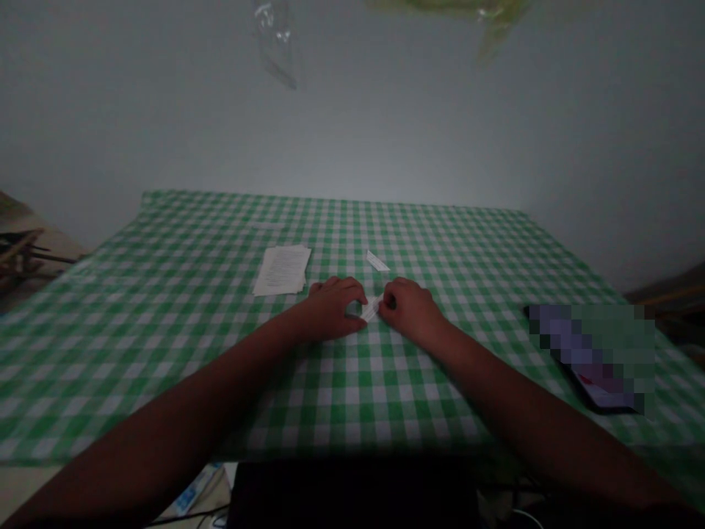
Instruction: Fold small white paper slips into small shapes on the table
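Between my two hands, low on the checked cloth, is a small piece of printed paper (pixel 371 308) that looks folded. My left hand (pixel 335 308) has its thumb and forefinger curved round the left side of this paper, with their tips on it. At the paper's right side, my right hand (pixel 410 310) is closed in a pinch, thumb and forefinger together on the edge. Just beyond the hands lies a small folded strip of printed paper (pixel 377 261) with pointed ends. A stack of printed sheets (pixel 282 270) rests beyond my left hand, its edges slightly uneven.
A green and white checked tablecloth (pixel 341 397) covers the table. On the right lies a dark-edged phone (pixel 598 397), partly blurred out. A pale wall (pixel 341 132) stands behind the table. Cables and a blue-and-white packet (pixel 192 492) are below the front edge.
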